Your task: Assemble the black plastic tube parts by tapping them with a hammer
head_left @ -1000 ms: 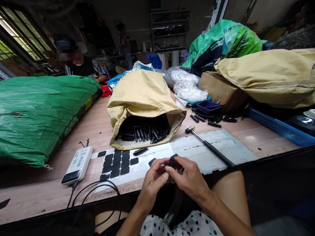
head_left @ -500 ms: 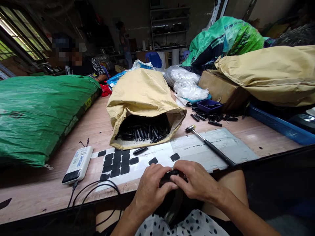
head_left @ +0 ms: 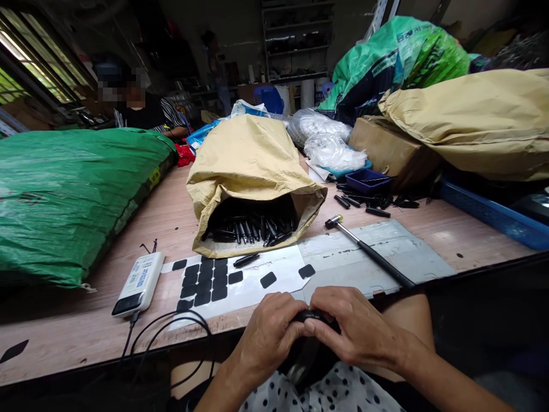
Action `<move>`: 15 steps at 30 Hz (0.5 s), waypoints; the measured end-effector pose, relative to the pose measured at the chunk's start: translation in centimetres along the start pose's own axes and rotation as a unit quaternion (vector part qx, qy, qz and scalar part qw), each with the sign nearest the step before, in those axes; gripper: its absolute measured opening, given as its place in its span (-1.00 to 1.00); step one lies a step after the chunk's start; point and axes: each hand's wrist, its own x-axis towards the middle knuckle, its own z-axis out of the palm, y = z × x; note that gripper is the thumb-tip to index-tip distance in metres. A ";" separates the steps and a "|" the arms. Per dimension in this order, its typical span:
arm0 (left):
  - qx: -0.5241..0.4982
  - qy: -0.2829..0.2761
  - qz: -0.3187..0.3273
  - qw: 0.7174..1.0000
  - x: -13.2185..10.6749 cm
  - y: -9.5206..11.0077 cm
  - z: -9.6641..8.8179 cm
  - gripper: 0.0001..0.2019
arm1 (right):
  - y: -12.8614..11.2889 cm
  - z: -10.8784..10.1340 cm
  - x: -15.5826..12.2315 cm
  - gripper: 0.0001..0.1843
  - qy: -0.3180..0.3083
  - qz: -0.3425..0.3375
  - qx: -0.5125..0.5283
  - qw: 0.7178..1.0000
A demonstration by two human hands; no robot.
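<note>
Close to the table's front edge, my left hand (head_left: 271, 326) and my right hand (head_left: 355, 325) meet around a small black pen-like tube (head_left: 311, 315). Thumbs and fingers of both hands pinch it, and most of its length is hidden. Just beyond them a white sheet (head_left: 253, 294) carries rows of black rounded-square patches (head_left: 204, 285), with a few set apart. One loose black pen-like piece (head_left: 246, 260) lies at the sheet's far edge. Behind it the open mouth of a tan sack (head_left: 249, 151) shows many similar black pieces inside.
To the right, a hammer (head_left: 371, 253) rests on a grey plate (head_left: 398, 246). A white power bank (head_left: 138, 286) with a cable lies left. Green sack (head_left: 77, 200), cardboard box (head_left: 386, 149), purple tray (head_left: 364, 182) and blue tray (head_left: 493, 212) surround the workspace. Another person (head_left: 146, 114) sits far left.
Both hands have lowered slightly toward my lap, still holding the black tube between them. The hands' grip looks closer around it. Things on the table stay in place.
</note>
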 end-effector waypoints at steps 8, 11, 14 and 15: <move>-0.051 -0.020 -0.021 0.998 -0.6 1.1 -0.3 -0.74 | 0.0 0.7 -0.6 -0.77 0.005 -0.030 -0.007 1.000; -0.046 -0.041 -0.042 0.997 -0.8 1.3 -0.2 -0.79 | -0.2 0.7 -0.7 -0.79 0.006 -0.021 0.009 1.000; -0.056 -0.038 -0.058 0.996 -0.8 1.6 -0.3 -0.81 | -0.3 0.5 -0.8 -0.81 0.002 -0.008 0.027 1.000; -0.069 -0.036 -0.057 0.995 -0.8 1.8 -0.3 -0.81 | -0.4 0.5 -0.8 -0.82 0.000 -0.007 0.034 0.999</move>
